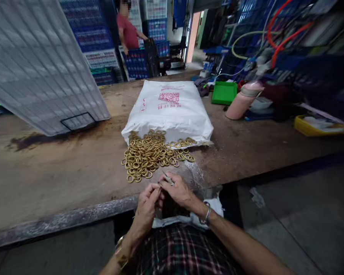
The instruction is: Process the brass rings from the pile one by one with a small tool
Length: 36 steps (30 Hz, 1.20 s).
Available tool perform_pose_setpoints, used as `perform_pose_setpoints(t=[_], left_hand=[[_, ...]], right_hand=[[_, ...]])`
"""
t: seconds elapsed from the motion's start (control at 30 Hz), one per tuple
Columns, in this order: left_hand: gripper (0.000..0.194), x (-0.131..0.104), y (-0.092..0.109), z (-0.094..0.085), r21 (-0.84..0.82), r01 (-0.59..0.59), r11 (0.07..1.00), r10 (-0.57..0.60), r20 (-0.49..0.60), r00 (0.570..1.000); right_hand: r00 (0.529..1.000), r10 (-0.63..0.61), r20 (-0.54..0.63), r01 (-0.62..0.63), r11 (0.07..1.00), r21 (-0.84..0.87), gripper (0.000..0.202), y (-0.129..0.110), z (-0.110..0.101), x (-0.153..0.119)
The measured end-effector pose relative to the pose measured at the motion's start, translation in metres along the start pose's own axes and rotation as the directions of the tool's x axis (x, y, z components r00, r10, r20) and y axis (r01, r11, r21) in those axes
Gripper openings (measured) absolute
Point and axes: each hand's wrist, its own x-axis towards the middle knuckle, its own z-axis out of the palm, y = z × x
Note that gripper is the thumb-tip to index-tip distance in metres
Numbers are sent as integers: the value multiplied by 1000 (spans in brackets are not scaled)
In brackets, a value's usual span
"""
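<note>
A heap of brass-coloured rings [146, 152] spills from the open end of a white printed sack [172, 110] on the wooden table. Just in front of the heap, near the table edge, my two hands meet. My left hand [149, 202] is closed, its fingertips pinched on something too small to make out. A small pointed metal tool [168, 178] lies in my right hand [179, 191], whose fingers are wrapped round it, with the fingertips touching those of my left hand.
On the brown tabletop [74, 172], a large ribbed whitish crate [46, 65] leans at the left. To the right are a green tray [224, 93], a pink bottle [242, 101] and a yellow tray [318, 126]. A person [129, 30] stands behind, beside stacked crates.
</note>
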Motion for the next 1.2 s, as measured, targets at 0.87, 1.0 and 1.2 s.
perform_pose_setpoints(t=[0.87,1.0,1.2], left_hand=[[33,-3,3,-3,34,-79,996,79,-16,997],[35,-3,7,-1,129,-93,987,100,-48,994],[35,-5,10,2,135,-66,989,78,-85,993]], right_hand=[[949,-274,155,311,750,-583,19,20,1,-12],[952,-251,174,304,718,-626,19,18,0,-13],[959,-220,178,282,694,-663,20,17,1,-15]])
